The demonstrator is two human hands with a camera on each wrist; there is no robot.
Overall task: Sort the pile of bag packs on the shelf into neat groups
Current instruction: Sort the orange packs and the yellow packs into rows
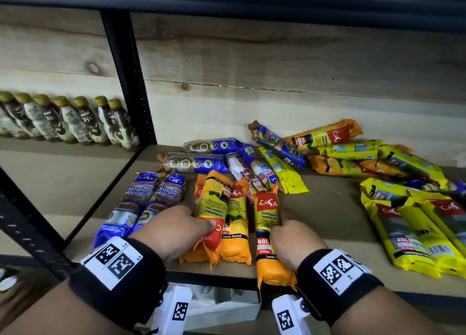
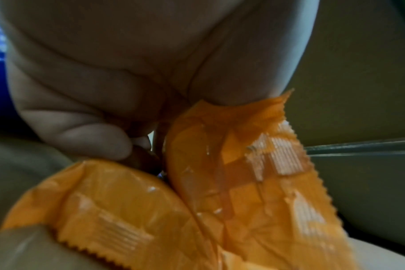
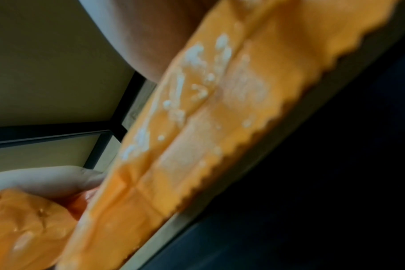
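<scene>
Gripping one orange pack (image 1: 214, 216) in the left hand (image 1: 174, 230) and another orange pack (image 1: 267, 223) in the right hand (image 1: 292, 236) at the shelf (image 1: 327, 218) front, both likely light, slick, best held mid-length.

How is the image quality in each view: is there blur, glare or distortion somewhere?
Head view: wide-angle bending of the black shelf post; the bottles look soft. Left wrist view: the orange pack is close and blurred, with small glare spots. Right wrist view: the orange pack is strongly blurred, and the lower right is dark.
</scene>
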